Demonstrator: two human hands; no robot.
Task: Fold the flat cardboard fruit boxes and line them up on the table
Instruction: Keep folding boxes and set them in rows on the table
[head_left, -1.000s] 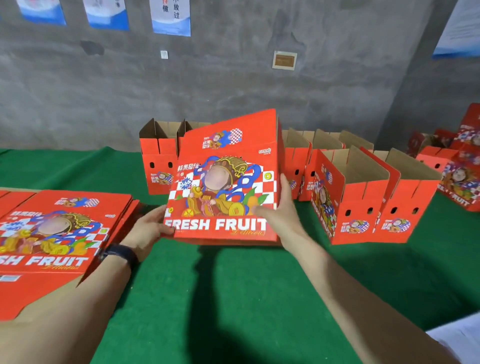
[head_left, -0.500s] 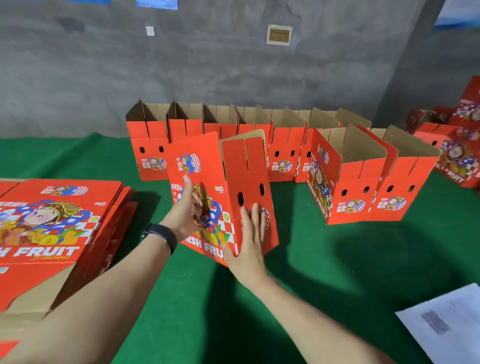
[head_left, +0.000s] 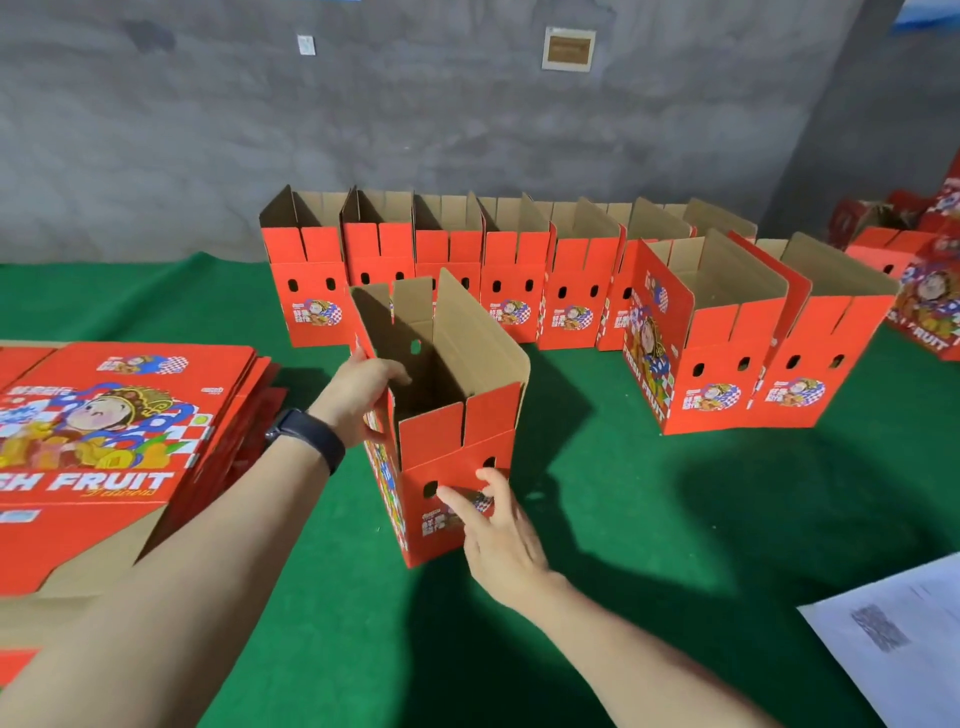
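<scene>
The near box (head_left: 441, 441) is red outside, brown inside. The left flat stack (head_left: 130, 415) shows a red, blue and white checkered cartoon print. The table (head_left: 649, 519) is green.

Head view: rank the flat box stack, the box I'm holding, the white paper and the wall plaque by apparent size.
1. flat box stack, though near the camera and cropped by the frame
2. held box
3. white paper, also cropped
4. wall plaque, smallest and farthest
</scene>
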